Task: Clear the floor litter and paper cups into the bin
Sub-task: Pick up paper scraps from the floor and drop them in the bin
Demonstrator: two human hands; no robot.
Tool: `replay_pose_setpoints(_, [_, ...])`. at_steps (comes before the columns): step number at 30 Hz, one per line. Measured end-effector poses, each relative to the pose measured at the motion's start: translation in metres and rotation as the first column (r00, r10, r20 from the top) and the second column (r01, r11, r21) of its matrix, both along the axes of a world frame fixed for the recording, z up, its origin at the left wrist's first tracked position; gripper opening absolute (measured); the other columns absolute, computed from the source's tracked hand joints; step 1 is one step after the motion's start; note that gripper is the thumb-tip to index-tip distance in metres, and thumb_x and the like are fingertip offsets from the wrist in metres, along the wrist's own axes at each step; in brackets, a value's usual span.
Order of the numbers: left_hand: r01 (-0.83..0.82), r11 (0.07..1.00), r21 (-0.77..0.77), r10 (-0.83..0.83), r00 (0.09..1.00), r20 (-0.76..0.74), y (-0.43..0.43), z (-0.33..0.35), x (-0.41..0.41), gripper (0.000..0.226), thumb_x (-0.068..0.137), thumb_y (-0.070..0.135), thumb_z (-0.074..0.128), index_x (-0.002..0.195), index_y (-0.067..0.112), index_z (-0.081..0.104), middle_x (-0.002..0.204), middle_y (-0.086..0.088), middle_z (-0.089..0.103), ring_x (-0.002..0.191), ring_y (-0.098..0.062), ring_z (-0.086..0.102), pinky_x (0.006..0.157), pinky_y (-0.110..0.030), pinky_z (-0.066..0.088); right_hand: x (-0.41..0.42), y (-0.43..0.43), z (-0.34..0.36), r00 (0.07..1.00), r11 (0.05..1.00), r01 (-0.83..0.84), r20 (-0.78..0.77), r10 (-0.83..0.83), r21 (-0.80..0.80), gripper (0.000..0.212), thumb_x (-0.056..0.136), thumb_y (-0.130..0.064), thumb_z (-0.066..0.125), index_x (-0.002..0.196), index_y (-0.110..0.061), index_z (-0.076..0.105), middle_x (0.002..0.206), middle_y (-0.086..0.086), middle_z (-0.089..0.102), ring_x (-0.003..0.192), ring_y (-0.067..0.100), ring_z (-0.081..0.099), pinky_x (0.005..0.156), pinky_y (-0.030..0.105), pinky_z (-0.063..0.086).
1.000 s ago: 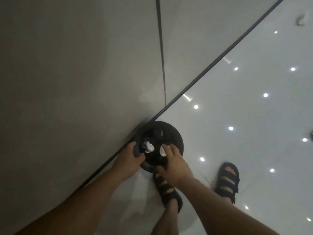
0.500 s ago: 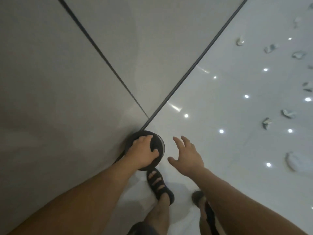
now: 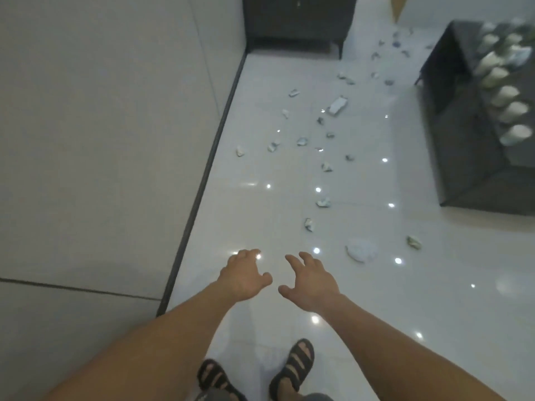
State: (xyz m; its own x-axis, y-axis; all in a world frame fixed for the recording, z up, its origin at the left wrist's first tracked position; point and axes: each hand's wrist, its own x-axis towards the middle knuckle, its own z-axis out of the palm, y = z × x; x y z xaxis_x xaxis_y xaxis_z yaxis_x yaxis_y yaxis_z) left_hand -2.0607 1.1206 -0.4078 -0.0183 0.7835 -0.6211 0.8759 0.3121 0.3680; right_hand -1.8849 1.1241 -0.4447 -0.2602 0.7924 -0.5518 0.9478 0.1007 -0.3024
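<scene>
The litter (image 3: 324, 169) lies scattered over the glossy white floor (image 3: 260, 215), in a loose band from the centre of the frame up to the upper right. The nearest big item is a crumpled white piece (image 3: 360, 250) at right of centre, with a smaller scrap (image 3: 309, 224) just above and to the left of it. A row of white shapes that look like paper cups (image 3: 505, 96) stands on the dark bench (image 3: 463, 157) at the right edge; they are blurred. The bin is not in view.

The left hand (image 3: 243, 274) and the right hand (image 3: 311, 282) hover side by side over the floor in the lower centre. Both have the fingers loosely spread and hold nothing.

I judge that the step in hand is a reach for the next piece of litter, and much of the task is not yet done. The next move probably calls for a step forward and to the right, then a low bend to pinch the crumpled white piece.

The wall (image 3: 101, 140) with its dark skirting (image 3: 208, 175) closes the left side, the bench closes the right, and a dark cabinet (image 3: 298, 18) closes the top. Between them the floor gives open room, but the scraps lie in the walking path of the sandals (image 3: 298, 360), and the tiles look slippery
</scene>
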Motion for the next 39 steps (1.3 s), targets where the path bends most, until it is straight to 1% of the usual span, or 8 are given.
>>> replay_pose_setpoints(4, [0.179, 0.983, 0.031, -0.179, 0.984, 0.009, 0.029, 0.029, 0.087, 0.073, 0.087, 0.047, 0.054, 0.149, 0.022, 0.024, 0.153, -0.003, 0.027, 0.139, -0.025, 0.026, 0.111, -0.041, 0.031, 0.083, 0.005, 0.033, 0.980, 0.980, 0.198, -0.017, -0.198, 0.024, 0.080, 0.087, -0.058, 0.053, 0.153, -0.033, 0.016, 0.160, 0.001, 0.014, 0.143, 0.025, 0.023, 0.108, 0.043, 0.037])
replay_pose_setpoints(8, [0.314, 0.949, 0.019, -0.314, 0.949, 0.030, 0.055, 0.047, 0.157, 0.076, 0.086, 0.050, 0.053, 0.149, 0.023, 0.023, 0.153, -0.004, 0.028, 0.138, -0.026, 0.029, 0.109, -0.041, 0.033, 0.150, 0.004, 0.054, 0.938, 0.937, 0.347, -0.020, -0.347, 0.047, 0.079, 0.087, -0.055, 0.054, 0.152, -0.033, 0.017, 0.159, 0.001, 0.015, 0.142, 0.025, 0.024, 0.106, 0.042, 0.040])
replay_pose_setpoints(11, [0.383, 0.924, 0.011, -0.383, 0.922, 0.053, 0.074, 0.051, 0.202, 0.076, 0.085, 0.049, 0.054, 0.149, 0.023, 0.023, 0.153, -0.005, 0.028, 0.136, -0.026, 0.033, 0.108, -0.040, 0.035, 0.196, 0.007, 0.065, 0.905, 0.903, 0.426, -0.010, -0.426, 0.057, 0.079, 0.086, -0.054, 0.055, 0.152, -0.033, 0.017, 0.159, 0.001, 0.015, 0.141, 0.025, 0.027, 0.106, 0.041, 0.040])
replay_pose_setpoints(15, [0.444, 0.896, 0.005, -0.443, 0.893, 0.082, 0.106, 0.049, 0.254, 0.076, 0.085, 0.048, 0.055, 0.149, 0.023, 0.023, 0.153, -0.004, 0.028, 0.136, -0.025, 0.034, 0.106, -0.036, 0.036, 0.254, 0.027, 0.072, 0.876, 0.876, 0.479, 0.030, -0.481, 0.066, 0.079, 0.087, -0.053, 0.055, 0.152, -0.032, 0.016, 0.159, 0.001, 0.014, 0.141, 0.026, 0.026, 0.105, 0.040, 0.039])
replay_pose_setpoints(21, [0.468, 0.883, 0.028, -0.467, 0.873, 0.141, 0.184, 0.047, 0.330, 0.074, 0.085, 0.043, 0.056, 0.149, 0.020, 0.025, 0.151, -0.007, 0.032, 0.134, -0.026, 0.038, 0.106, -0.039, 0.038, 0.327, 0.092, 0.084, 0.857, 0.859, 0.506, 0.070, -0.511, 0.076, 0.078, 0.086, -0.050, 0.057, 0.152, -0.032, 0.018, 0.159, 0.000, 0.013, 0.141, 0.026, 0.024, 0.105, 0.041, 0.040])
replay_pose_setpoints(30, [0.467, 0.883, 0.056, -0.469, 0.865, 0.177, 0.286, 0.053, 0.425, 0.073, 0.084, 0.043, 0.058, 0.147, 0.022, 0.029, 0.146, -0.007, 0.037, 0.129, -0.028, 0.041, 0.104, -0.040, 0.041, 0.419, 0.182, 0.090, 0.847, 0.853, 0.518, 0.106, -0.521, 0.061, 0.078, 0.087, -0.049, 0.058, 0.152, -0.032, 0.019, 0.159, 0.000, 0.014, 0.141, 0.025, 0.026, 0.105, 0.039, 0.039])
replay_pose_setpoints(34, [0.433, 0.901, 0.040, -0.433, 0.887, 0.161, 0.320, 0.041, 0.457, 0.072, 0.084, 0.044, 0.056, 0.147, 0.023, 0.029, 0.147, -0.006, 0.037, 0.130, -0.028, 0.041, 0.105, -0.040, 0.039, 0.463, 0.218, 0.073, 0.876, 0.882, 0.471, 0.102, -0.471, 0.027, 0.078, 0.087, -0.048, 0.058, 0.152, -0.031, 0.018, 0.159, 0.000, 0.013, 0.140, 0.025, 0.027, 0.104, 0.038, 0.040])
replay_pose_setpoints(39, [0.306, 0.952, -0.026, -0.299, 0.943, 0.149, 0.355, 0.009, 0.508, 0.071, 0.086, 0.046, 0.055, 0.148, 0.024, 0.028, 0.147, -0.006, 0.035, 0.132, -0.026, 0.039, 0.106, -0.039, 0.038, 0.535, 0.277, 0.028, 0.920, 0.919, 0.387, 0.100, -0.379, -0.076, 0.080, 0.086, -0.045, 0.058, 0.153, -0.031, 0.018, 0.159, 0.000, 0.014, 0.140, 0.026, 0.027, 0.106, 0.036, 0.039])
